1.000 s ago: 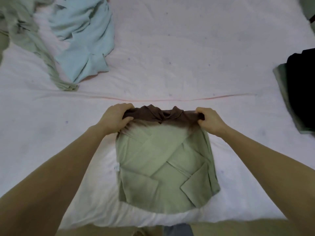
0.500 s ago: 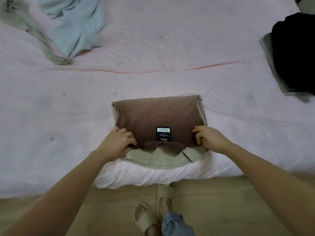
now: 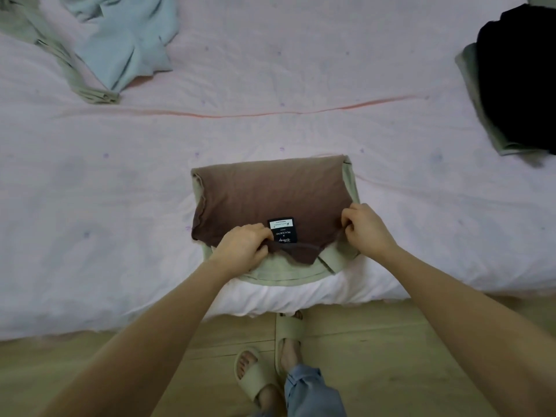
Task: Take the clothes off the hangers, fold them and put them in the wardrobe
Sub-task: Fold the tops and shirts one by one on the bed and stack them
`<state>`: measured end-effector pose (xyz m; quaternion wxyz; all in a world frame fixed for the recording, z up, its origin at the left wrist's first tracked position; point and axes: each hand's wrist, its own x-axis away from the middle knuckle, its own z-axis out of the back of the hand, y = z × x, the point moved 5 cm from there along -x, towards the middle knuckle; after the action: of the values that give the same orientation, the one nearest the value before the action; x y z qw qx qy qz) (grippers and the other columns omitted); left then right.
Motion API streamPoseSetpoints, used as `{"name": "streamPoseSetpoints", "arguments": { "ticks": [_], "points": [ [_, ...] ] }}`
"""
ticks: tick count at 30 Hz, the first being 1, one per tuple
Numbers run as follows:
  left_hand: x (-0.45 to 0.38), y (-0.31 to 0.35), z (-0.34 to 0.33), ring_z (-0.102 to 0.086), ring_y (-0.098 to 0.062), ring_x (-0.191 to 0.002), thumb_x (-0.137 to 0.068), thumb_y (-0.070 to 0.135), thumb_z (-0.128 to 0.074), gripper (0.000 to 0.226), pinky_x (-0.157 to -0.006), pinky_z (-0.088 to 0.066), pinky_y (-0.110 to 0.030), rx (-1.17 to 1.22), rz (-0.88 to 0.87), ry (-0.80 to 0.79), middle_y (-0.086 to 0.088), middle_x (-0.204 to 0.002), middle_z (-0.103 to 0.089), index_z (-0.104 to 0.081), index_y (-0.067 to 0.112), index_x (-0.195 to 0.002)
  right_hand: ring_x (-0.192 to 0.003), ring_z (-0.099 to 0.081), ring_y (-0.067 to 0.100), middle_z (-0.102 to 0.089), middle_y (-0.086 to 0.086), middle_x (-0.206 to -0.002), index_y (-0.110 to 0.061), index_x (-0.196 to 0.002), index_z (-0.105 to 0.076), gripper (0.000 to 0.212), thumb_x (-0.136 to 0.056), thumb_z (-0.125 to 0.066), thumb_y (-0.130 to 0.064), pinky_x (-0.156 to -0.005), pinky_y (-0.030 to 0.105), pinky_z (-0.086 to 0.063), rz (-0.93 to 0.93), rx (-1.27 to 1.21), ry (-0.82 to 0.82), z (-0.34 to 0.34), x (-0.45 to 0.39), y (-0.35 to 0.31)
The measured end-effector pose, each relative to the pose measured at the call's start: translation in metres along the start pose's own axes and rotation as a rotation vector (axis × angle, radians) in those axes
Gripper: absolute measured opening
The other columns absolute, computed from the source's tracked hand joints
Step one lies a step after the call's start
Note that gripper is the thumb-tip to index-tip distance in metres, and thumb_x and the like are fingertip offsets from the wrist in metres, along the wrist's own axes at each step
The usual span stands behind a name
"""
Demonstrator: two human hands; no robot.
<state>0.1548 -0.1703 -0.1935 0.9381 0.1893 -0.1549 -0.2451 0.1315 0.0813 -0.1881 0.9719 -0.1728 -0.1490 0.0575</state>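
Hands are working on a folded shirt (image 3: 270, 200) lying at the near edge of a bed (image 3: 270, 70), brown side up with pale green layers showing beneath. The left hand (image 3: 243, 251) is curling its fingers around the brown neckline at the near side, beside a black label (image 3: 282, 230). The right hand (image 3: 365, 228) is pinching the right near corner of the same fold. The shirt is looking soft, light and limp, so it will likely sag and unfold if it is lifted by one edge; supporting it from both sides under the whole bundle seems safest. A crumpled light blue garment (image 3: 126, 40) is lying at the far left, and a dark folded pile (image 3: 517, 79) is sitting at the far right. No wardrobe is showing.
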Motion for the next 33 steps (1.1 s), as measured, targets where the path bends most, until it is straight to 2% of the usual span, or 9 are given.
{"name": "streamPoseSetpoints", "arguments": {
  "ticks": [4, 8, 10, 13, 16, 20, 26, 30, 33],
  "points": [
    [0.016, 0.004, 0.019, -0.058, -0.013, -0.089, -0.080, 0.031, -0.048, 0.030, -0.070, -0.044, -0.028, 0.198, 0.021, 0.022, 0.006, -0.096, -0.062, -0.063, 0.020, -0.103, -0.083, -0.045, 0.021, -0.051, 0.002, -0.082, -0.008, -0.077, -0.057, 0.015, -0.080, -0.047, 0.002, -0.060, 0.037, -0.043, -0.012, 0.035, 0.108, 0.024, 0.010, -0.006],
    [0.029, -0.001, 0.005, -0.059, -0.008, -0.095, -0.090, 0.037, -0.057, 0.022, -0.076, -0.048, -0.029, 0.157, 0.072, -0.290, 0.011, -0.103, -0.061, -0.066, 0.027, -0.107, -0.079, -0.048, 0.020, -0.056, 0.000, -0.086, -0.015, -0.073, -0.054, 0.016, -0.079, -0.047, -0.002, -0.058, 0.030, -0.034, -0.081, 0.162, -0.181, 0.011, 0.019, -0.009],
    [0.027, -0.015, 0.016, -0.060, -0.013, -0.094, -0.091, 0.033, -0.059, 0.017, -0.080, -0.050, -0.033, 0.206, 0.191, 0.002, 0.007, -0.100, -0.064, -0.068, 0.023, -0.102, -0.078, -0.050, 0.024, -0.056, 0.004, -0.085, -0.012, -0.077, -0.056, 0.014, -0.081, -0.047, -0.002, -0.060, 0.031, -0.033, -0.123, 0.204, -0.110, 0.011, 0.016, -0.012],
    [0.043, -0.049, 0.031, -0.053, -0.023, -0.101, -0.090, 0.032, -0.062, 0.027, -0.083, -0.047, -0.039, 0.231, 0.631, 0.478, -0.005, -0.109, -0.057, -0.060, 0.014, -0.110, -0.094, -0.050, 0.031, -0.054, 0.011, -0.100, -0.006, -0.100, -0.053, 0.014, -0.090, -0.046, -0.012, -0.070, 0.040, -0.041, -0.218, 0.115, 0.123, 0.007, 0.005, -0.016],
    [0.050, -0.066, 0.014, -0.052, -0.031, -0.112, -0.089, 0.039, -0.064, 0.049, -0.086, -0.046, -0.045, 0.369, 0.936, 0.374, -0.012, -0.125, -0.049, -0.049, 0.008, -0.124, -0.113, -0.049, 0.036, -0.048, 0.018, -0.123, 0.000, -0.125, -0.042, 0.039, -0.095, -0.052, -0.023, -0.083, 0.043, -0.043, -0.504, -0.144, 0.116, -0.012, -0.007, -0.009],
    [0.047, -0.074, 0.017, -0.047, -0.036, -0.116, -0.089, 0.038, -0.064, 0.051, -0.089, -0.043, -0.048, 0.199, 0.971, 0.365, -0.017, -0.127, -0.049, -0.048, 0.006, -0.125, -0.110, -0.054, 0.038, -0.056, 0.020, -0.119, 0.000, -0.119, -0.050, 0.035, -0.095, -0.054, -0.024, -0.087, 0.043, -0.046, -0.613, -0.191, 0.140, -0.018, -0.018, 0.002],
    [0.043, -0.090, 0.027, -0.046, -0.035, -0.117, -0.092, 0.037, -0.061, 0.039, -0.092, -0.041, -0.045, 0.217, 1.016, 0.245, -0.016, -0.121, -0.053, -0.058, 0.008, -0.117, -0.090, -0.057, 0.032, -0.061, 0.015, -0.106, -0.004, -0.108, -0.051, 0.019, -0.097, -0.053, -0.020, -0.070, 0.036, -0.040, -0.607, -0.239, 0.212, -0.009, -0.017, -0.001],
    [0.043, -0.092, 0.030, -0.057, -0.033, -0.103, -0.088, 0.016, -0.063, 0.021, -0.076, -0.043, -0.035, 0.428, 0.980, 0.227, -0.015, -0.107, -0.062, -0.055, 0.003, -0.103, -0.081, -0.049, 0.027, -0.060, 0.015, -0.099, -0.008, -0.097, -0.045, 0.010, -0.096, -0.053, -0.015, -0.068, 0.035, -0.037, -0.610, -0.297, 0.250, -0.005, -0.012, -0.001],
    [0.048, -0.092, 0.030, -0.064, -0.027, -0.083, -0.085, 0.003, -0.064, 0.015, -0.061, -0.058, -0.031, 0.888, 1.096, 0.301, -0.018, -0.102, -0.063, -0.052, 0.008, -0.091, -0.082, -0.048, 0.026, -0.058, 0.016, -0.099, -0.005, -0.098, -0.048, 0.009, -0.096, -0.053, -0.011, -0.071, 0.035, -0.037, -0.600, -0.363, 0.260, -0.001, -0.013, 0.002]
  ]
}}
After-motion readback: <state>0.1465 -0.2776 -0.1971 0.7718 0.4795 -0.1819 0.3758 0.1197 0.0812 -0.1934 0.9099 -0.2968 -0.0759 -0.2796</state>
